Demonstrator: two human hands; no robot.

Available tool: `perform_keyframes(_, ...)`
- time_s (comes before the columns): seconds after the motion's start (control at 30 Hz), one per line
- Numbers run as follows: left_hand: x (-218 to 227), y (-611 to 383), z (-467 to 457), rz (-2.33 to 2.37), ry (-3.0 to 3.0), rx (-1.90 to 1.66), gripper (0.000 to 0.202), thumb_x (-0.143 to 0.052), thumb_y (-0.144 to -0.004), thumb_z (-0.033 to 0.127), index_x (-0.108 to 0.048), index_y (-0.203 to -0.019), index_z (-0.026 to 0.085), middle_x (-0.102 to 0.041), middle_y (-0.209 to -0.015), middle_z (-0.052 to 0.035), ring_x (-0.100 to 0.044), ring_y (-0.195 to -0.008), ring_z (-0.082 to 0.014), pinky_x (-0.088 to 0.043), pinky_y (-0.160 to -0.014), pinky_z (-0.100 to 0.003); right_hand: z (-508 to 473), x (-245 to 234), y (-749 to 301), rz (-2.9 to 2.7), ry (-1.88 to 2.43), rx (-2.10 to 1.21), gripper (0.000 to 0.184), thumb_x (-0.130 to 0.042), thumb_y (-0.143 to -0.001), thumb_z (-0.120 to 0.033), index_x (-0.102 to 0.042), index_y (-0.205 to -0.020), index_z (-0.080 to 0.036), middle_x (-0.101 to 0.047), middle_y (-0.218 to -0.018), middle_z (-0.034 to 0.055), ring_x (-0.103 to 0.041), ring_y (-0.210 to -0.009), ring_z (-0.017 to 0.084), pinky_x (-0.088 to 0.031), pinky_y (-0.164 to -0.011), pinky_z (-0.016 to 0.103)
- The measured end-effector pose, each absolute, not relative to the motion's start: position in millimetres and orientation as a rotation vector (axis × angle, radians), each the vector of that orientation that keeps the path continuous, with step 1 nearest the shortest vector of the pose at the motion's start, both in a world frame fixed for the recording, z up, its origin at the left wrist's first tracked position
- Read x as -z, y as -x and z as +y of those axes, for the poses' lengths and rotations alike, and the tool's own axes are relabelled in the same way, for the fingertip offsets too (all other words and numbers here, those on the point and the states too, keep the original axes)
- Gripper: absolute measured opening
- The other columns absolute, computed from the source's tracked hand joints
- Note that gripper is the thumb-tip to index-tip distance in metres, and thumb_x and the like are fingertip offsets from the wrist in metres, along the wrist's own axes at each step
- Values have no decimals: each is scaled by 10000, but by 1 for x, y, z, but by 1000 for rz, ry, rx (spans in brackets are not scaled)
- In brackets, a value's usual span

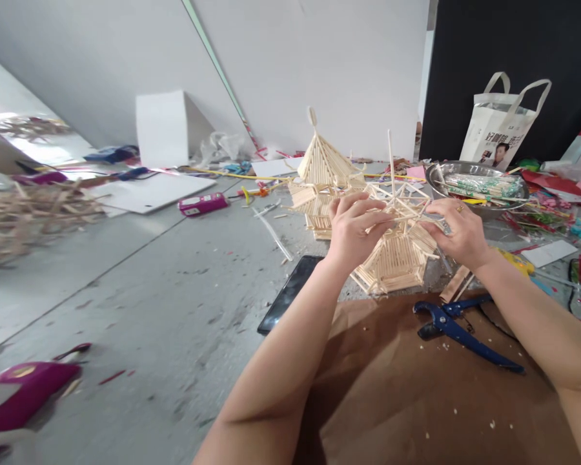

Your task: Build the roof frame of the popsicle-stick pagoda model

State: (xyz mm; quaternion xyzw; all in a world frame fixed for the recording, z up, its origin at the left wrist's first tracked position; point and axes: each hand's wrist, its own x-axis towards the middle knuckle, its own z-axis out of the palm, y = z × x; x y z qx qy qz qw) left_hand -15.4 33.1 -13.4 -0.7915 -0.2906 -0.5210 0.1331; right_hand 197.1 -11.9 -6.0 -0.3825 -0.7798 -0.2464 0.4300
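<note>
A small pavilion-like model of thin wooden sticks (392,261) stands just beyond the brown sheet, its top an open frame with one upright stick. Over that frame my left hand (356,229) pinches a thin wooden stick (403,217) between thumb and fingers. My right hand (458,229), with a ring on one finger, is closed at the frame's right side; its fingertips meet the stick ends there, though what exactly they grip is hard to see. Behind, a second stick model (319,161) with a pointed roof and a finial stands close to the first.
Blue-handled cutters (469,332) lie on brown paper (416,400). A dark phone (290,294) rests left of the model. A magenta tool (33,391), a magenta box (203,204), a stick pile (33,219), a metal bowl (433,184) and a tote bag (494,132) surround the area.
</note>
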Motion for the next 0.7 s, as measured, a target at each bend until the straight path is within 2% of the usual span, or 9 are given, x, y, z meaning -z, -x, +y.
perform_keyframes(0.23,11,16,30,-842,2364,1542,71,-627,-777,334,-667,-731,298,-688,-910,27,-520,-1013,-207,-338,-898,-415,-48,9,-236,-1834,1266,559,153,-491,-824,-329,-597,-813,-219,-681,-826,38,-620,-827,169,-465,-772,292)
perform_keyframes(0.4,2,14,21,-840,2404,1644,74,-627,-772,335,-670,-728,294,-667,-894,5,-509,-1010,-212,-396,-881,-402,-78,15,-297,-1713,2073,276,267,-471,-793,-421,-634,-800,-209,-674,-727,43,-609,-667,191,-415,-596,285)
perform_keyframes(0.5,-3,12,13,-873,2295,1660,78,-631,-766,341,-677,-713,307,-640,-783,-6,-525,-879,-210,-415,-789,-383,-88,22,-325,-1681,2535,86,343,-419,-796,-470,-652,-828,-221,-684,-793,73,-616,-751,236,-379,-575,298)
perform_keyframes(0.6,-7,10,0,-899,2296,1624,80,-627,-766,336,-681,-717,303,-599,-649,0,-508,-688,-176,-417,-680,-341,-90,32,-337,-1660,2751,-18,450,-351,-808,-526,-660,-858,-203,-680,-903,117,-609,-864,265,-388,-625,317)
perform_keyframes(0.7,-11,6,-18,-917,2435,1596,118,-585,-797,323,-672,-738,268,-582,-564,23,-492,-572,-137,-422,-617,-296,-88,44,-342,-1544,2891,-40,562,-367,-761,-615,-662,-883,-152,-656,-983,187,-598,-914,316,-407,-668,369)
